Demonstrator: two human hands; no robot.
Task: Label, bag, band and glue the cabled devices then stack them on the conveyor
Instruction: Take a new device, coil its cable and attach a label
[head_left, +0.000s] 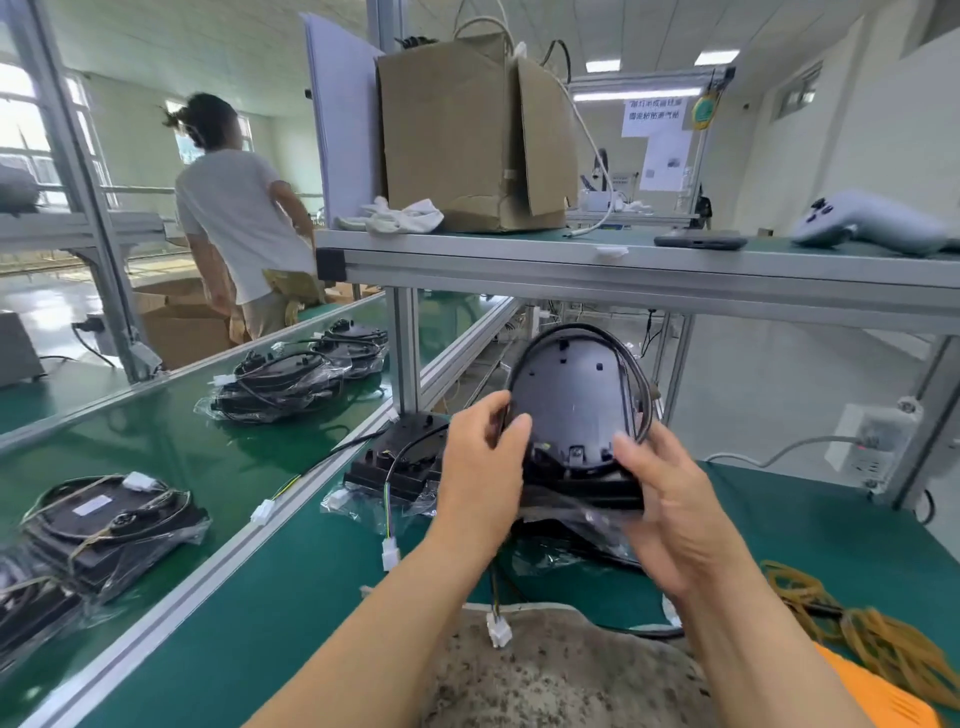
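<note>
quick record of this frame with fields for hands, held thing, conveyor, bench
left hand: grips the cabled device at its left edge
right hand: grips its lower right corner
cabled device: tilted up, grey underside to camera, cable looped round it
conveyor: bagged devices in piles
bench: another device behind the left hand, rubber bands at right

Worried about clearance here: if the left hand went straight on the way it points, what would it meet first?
The cabled device it holds: the left hand points forward into its left edge. Beyond, probably the shelf frame, though depth is unclear.
</note>
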